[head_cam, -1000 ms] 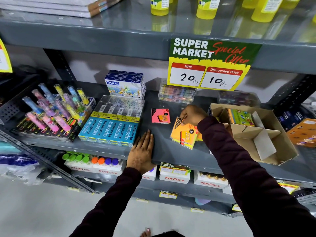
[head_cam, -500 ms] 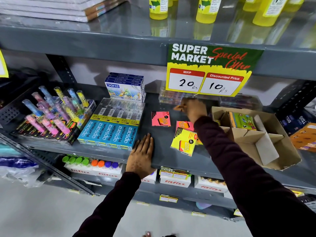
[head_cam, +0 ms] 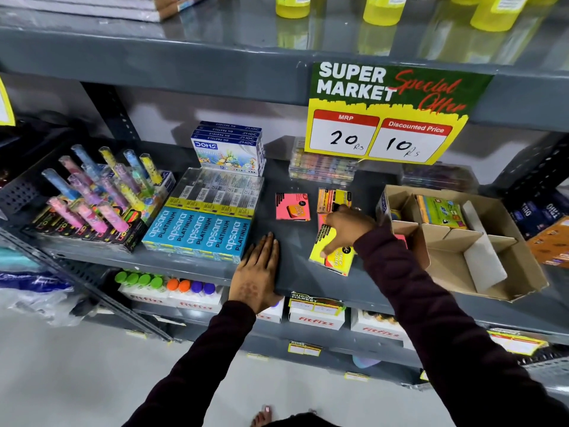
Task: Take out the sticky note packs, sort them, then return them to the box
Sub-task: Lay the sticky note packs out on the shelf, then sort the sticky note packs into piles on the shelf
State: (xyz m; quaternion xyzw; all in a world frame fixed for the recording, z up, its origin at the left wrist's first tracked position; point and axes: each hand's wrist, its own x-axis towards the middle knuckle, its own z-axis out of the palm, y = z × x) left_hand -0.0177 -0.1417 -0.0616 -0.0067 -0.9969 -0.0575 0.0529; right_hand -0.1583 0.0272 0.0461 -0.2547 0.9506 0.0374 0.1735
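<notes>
Sticky note packs lie on the grey shelf (head_cam: 295, 241). A pink pack (head_cam: 292, 207) rests alone at the middle. Behind my right hand lies an orange and yellow pack (head_cam: 334, 199). A yellow pack (head_cam: 335, 258) tops a small pile near the shelf's front edge, with a pink pack (head_cam: 322, 222) showing beneath. My right hand (head_cam: 348, 224) hovers over this pile, fingers spread, one fingertip touching the yellow pack. My left hand (head_cam: 258, 272) presses flat on the shelf edge, holding nothing. The brown divided cardboard box (head_cam: 520, 251) stands to the right, with a green pack (head_cam: 440, 211) in a back compartment.
Blue pencil boxes (head_cam: 200, 232) and an oil pastel box (head_cam: 228, 149) sit left of the packs. A tray of coloured tubes (head_cam: 92, 198) fills the far left. Clear pen cases (head_cam: 323, 167) line the back. A price sign (head_cam: 388, 115) hangs above.
My right hand carried an orange pack from the pile to the back of the shelf, left it there, and came back down onto the yellow pack. My left hand stayed put.
</notes>
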